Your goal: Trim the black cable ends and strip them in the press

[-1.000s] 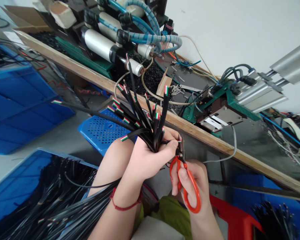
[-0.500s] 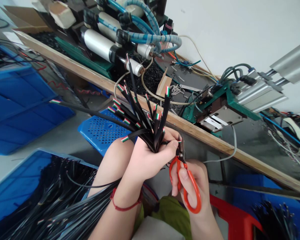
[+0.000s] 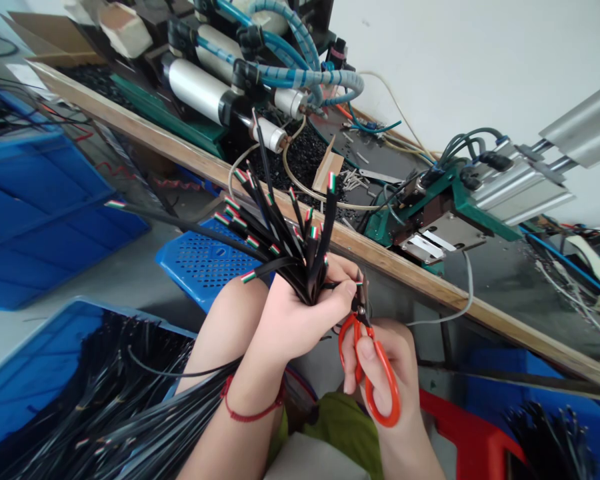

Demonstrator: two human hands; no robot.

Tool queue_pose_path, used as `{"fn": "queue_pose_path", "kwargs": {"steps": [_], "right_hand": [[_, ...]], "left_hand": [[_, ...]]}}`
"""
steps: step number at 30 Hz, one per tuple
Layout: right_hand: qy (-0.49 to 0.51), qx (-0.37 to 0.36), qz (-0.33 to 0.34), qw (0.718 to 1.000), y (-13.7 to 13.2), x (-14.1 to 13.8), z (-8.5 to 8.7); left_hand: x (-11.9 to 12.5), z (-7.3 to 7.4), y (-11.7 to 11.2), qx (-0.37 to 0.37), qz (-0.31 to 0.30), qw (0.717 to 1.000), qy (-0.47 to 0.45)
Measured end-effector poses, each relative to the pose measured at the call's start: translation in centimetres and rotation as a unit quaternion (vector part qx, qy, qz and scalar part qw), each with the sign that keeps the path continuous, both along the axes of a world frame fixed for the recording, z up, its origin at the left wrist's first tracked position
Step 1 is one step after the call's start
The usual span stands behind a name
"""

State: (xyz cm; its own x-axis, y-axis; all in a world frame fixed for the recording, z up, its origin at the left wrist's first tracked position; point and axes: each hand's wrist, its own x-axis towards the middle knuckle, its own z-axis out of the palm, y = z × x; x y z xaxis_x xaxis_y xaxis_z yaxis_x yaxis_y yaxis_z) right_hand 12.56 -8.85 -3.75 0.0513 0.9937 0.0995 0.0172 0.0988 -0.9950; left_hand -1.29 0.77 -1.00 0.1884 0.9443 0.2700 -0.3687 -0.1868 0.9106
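My left hand (image 3: 300,313) is closed round a bundle of black cables (image 3: 295,260). Their ends fan out upward and show red, white and green wires. Between thumb and forefinger, one cable end points right, to the blades of a pair of scissors (image 3: 386,393) with orange-red handles. My right hand (image 3: 390,360) grips those handles, fingers through the loops. The blades stand upright beside my left fingertips, around or against the cable end; whether they cut into it I cannot tell. The rest of the bundle trails left under my left forearm.
A blue crate (image 3: 40,340) full of black cables stands at lower left. A wooden-edged bench (image 3: 410,267) carries pneumatic cylinders (image 3: 195,80) and a green-framed press (image 3: 445,227). A blue stool (image 3: 200,253) and a red stool (image 3: 465,427) are close by.
Both hands stay nearly where they were. The scissor handles have drawn slightly closer together, and the cable ends have shifted a little.
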Motion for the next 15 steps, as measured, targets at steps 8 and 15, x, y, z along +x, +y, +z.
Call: {"fn": "queue_pose_path", "kwargs": {"steps": [8, 15], "right_hand": [[-0.016, 0.012, -0.012, 1.000, -0.25, 0.17, -0.62], [-0.068, 0.031, -0.064, 0.995, -0.65, 0.67, -0.42]], "left_hand": [[-0.10, -0.23, -0.06, -0.003, -0.007, 1.000, -0.014], [-0.08, -0.47, -0.16, -0.008, -0.006, 1.000, -0.022]]}}
